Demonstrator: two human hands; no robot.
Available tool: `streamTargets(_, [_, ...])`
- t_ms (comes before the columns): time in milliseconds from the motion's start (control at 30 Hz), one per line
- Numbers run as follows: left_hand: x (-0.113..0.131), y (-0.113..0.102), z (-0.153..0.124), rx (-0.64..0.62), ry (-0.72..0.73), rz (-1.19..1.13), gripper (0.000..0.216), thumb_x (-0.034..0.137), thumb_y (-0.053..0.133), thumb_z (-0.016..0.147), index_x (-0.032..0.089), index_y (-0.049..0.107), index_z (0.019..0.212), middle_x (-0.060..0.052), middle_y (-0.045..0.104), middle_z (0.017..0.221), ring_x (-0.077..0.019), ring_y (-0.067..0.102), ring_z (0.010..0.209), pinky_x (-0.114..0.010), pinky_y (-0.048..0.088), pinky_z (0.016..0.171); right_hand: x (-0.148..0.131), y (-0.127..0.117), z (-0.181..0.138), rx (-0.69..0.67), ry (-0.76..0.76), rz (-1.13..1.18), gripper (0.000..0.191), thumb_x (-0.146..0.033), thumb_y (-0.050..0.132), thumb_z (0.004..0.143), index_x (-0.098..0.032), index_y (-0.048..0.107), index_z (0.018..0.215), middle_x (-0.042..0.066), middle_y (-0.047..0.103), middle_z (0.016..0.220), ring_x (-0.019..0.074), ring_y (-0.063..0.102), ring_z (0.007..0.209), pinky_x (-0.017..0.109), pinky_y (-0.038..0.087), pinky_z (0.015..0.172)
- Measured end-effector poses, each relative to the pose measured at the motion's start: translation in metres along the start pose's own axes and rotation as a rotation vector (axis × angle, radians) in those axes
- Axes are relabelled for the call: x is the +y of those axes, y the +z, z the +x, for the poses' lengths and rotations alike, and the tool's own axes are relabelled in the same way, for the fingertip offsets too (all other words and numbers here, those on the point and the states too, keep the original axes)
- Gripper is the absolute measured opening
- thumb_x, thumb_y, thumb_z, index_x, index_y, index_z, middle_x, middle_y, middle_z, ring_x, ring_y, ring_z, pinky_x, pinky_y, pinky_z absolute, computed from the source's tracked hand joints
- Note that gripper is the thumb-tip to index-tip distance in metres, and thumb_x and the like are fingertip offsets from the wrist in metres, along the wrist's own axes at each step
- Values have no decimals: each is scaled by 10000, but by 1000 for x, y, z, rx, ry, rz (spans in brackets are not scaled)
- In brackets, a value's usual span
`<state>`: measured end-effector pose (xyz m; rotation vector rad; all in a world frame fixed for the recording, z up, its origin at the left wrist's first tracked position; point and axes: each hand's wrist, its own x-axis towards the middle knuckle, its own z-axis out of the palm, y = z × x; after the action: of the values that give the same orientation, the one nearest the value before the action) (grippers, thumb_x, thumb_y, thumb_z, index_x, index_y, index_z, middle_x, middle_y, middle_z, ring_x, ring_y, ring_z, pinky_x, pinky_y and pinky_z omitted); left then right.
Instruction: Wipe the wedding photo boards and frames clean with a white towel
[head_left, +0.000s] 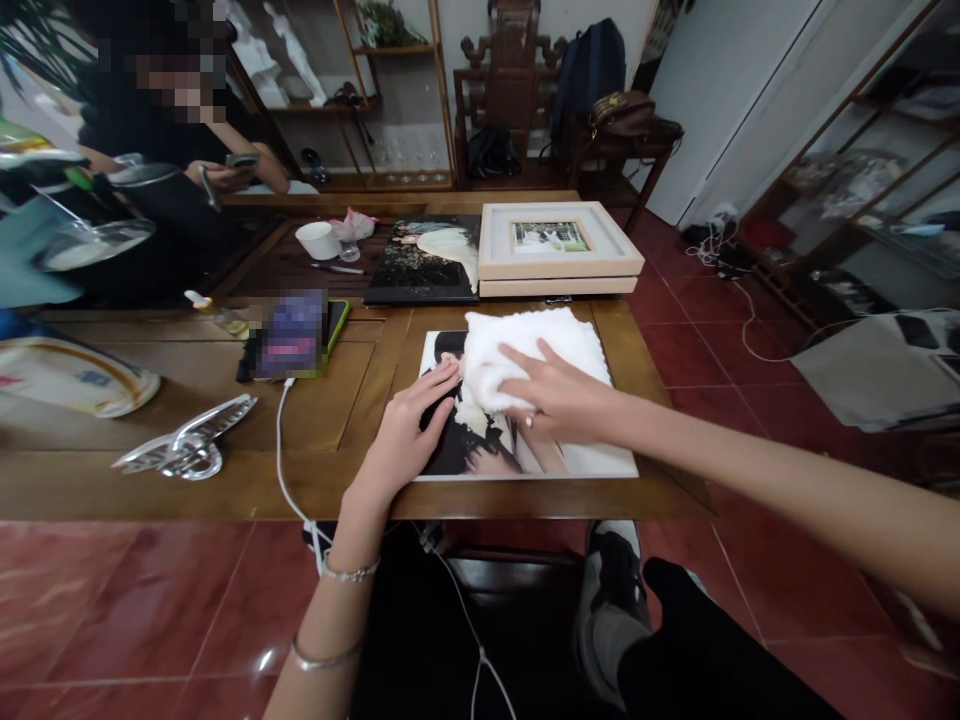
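Observation:
A white towel [544,335] lies bunched over the upper part of a photo panel [480,440] on the wooden table. My right hand [551,390] presses down on the towel, its fingers dug into the folds and gripping them, one or two fingers stretched out on top. To its left, my left hand [412,425] rests over the panel's left side with its fingers extended, the tips touching the picture beside the towel's edge. The towel hides much of the picture beneath it.
Behind the panel stand a dark photo panel [427,255] and stacked light wooden frames [559,265]. On the left are a phone [292,335] with a white cable, a dropper bottle [217,313] and a silvery hair claw clip [187,440]. A person [165,100] sits across, holding a phone.

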<state>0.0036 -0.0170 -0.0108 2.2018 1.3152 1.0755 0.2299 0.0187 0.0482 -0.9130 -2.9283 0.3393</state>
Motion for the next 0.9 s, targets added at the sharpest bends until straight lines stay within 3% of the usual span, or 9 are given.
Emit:
streamTargets(133, [1,-1,-1,-3,0,-6,338,235,478,930,188,609,1238,-87,550,1360,-226,480,1292,-464,379,1096,23,-6,28,46,63,3,317,-155,438,880,-148,574,1166,180,564,1285,334,322,1364,643,248,1041])
streamTargets(233, [0,-1,-1,-8,-5,-5,339,234,475,933,183,605,1242,-89,547,1363,-223,475,1296,-461,374,1098,20,-8,34,56,112,14,318,-135,425,868,-158,581,1145,168,588,1242,346,376,1323,634,281,1019])
streamTargets(400, [0,0,-2,-8,-11,-7,337,239,476,932,172,613,1233,-98,558,1351,-229,482,1290,-456,374,1100,-31,1,6,2,144,16,344,-135,444,849,-158,614,1147,171,527,1345,384,238,1390,695,206,1034])
streamTargets(533, [2,-1,-1,-13,-21,6,342,239,466,934,177,610,1238,-94,562,1347,-231,477,1294,-467,370,1102,-82,13,-34,-63,32,50,317,-243,558,810,-217,669,1106,156,440,1443,446,203,1386,761,172,1006])
streamTargets(633, [3,-1,0,-15,-24,18,338,239,463,934,173,619,1227,-98,566,1341,-232,488,1286,-469,374,1099,-98,18,-53,-82,-44,93,303,-267,599,784,-243,687,1073,134,429,1456,439,195,1392,750,163,1027])
streamTargets(733, [2,-1,0,-13,-22,22,335,244,467,933,166,622,1220,-103,567,1338,-232,497,1278,-473,379,1095,-85,15,-54,-65,-44,102,288,-241,573,807,-240,684,1072,107,443,1452,382,222,1401,698,187,1061])
streamTargets(900, [-1,0,-1,6,3,9,340,256,469,937,185,606,1240,-87,569,1340,-226,495,1280,-471,382,1092,-28,6,-36,47,74,9,309,-155,499,828,-182,658,1091,143,505,1389,345,258,1397,665,216,1069])
